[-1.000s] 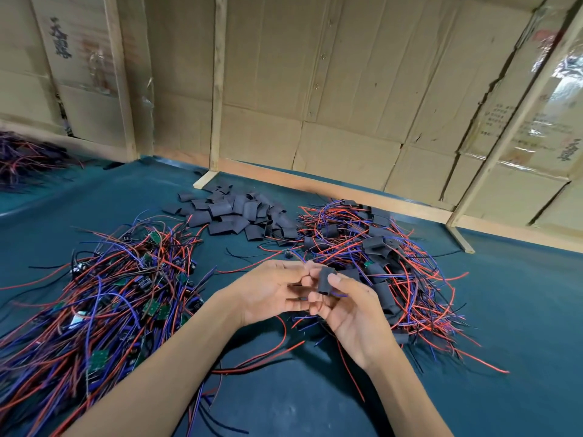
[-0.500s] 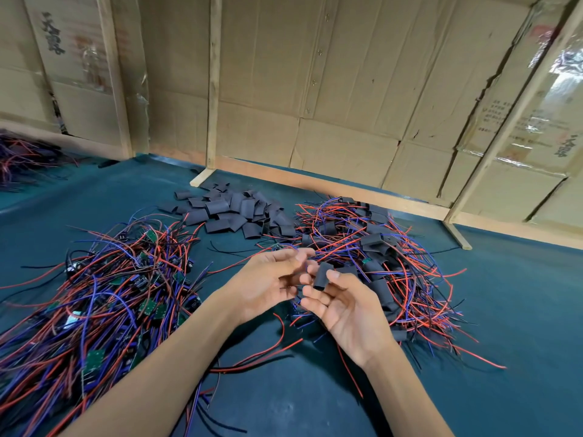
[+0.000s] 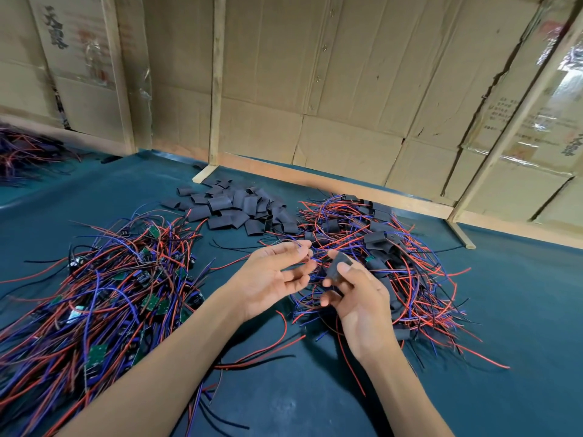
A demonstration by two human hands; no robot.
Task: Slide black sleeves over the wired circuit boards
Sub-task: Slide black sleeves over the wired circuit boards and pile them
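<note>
Two hands up front, raised over the green mat. Right hand pinches one black sleeve betw. thumb and fingertips, other fingers loosely curled; whether a board is already inside it, can't tell. Left hand is palm-up, fingers slack and spread, gripping nothing firmly, though thin wires run past its fingertips, prob. the leads of the same piece. Looks like the sleeve is held up at chest height so the leads can be fed or tugged through.

Left of the arms: one big heap of unsleeved boards, red/blue/black wires w/ green boards showing, too many to count. Right, just behind the hands: one heap of sleeved boards, black tubes among the wires, approx. a dozen visible. Sorting by side makes sense: raw stock left, done right.

Further back, betw. the two heaps: one pile of loose sleeves, several dozen, within easy reach. Far left, another wire bundle. Cardboard wall behind.
</note>
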